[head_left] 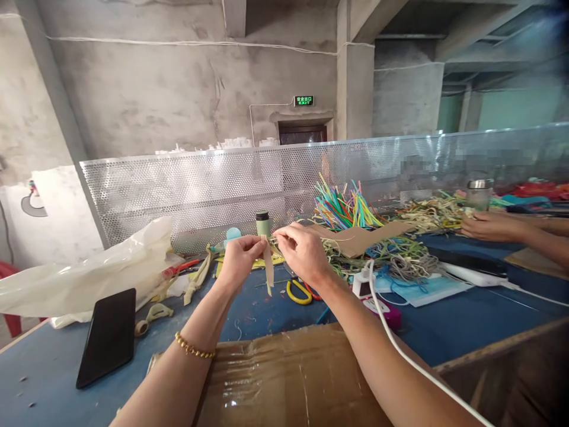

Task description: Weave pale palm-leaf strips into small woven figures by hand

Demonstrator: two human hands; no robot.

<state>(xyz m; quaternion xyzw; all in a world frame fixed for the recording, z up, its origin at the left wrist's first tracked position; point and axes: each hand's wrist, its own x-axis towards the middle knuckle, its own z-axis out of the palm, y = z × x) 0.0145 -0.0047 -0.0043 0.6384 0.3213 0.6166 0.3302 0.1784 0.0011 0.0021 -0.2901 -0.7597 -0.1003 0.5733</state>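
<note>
My left hand pinches a narrow beige strip between thumb and fingers, and the strip hangs down above the table. Close to its right, my right hand is closed in a pinch. A thin pale strand shows behind its knuckles, but what its fingertips grip is too small to make out. Just behind the hands stands a green bottle with a dark cap. Below them, yellow-handled scissors lie on the blue table.
A brown cardboard box sits in front of me. To the left are a black phone and plastic sheeting. Colourful pipe cleaners, cord bundles, a blue mask and a white cable lie right. Another person's hand works farther right.
</note>
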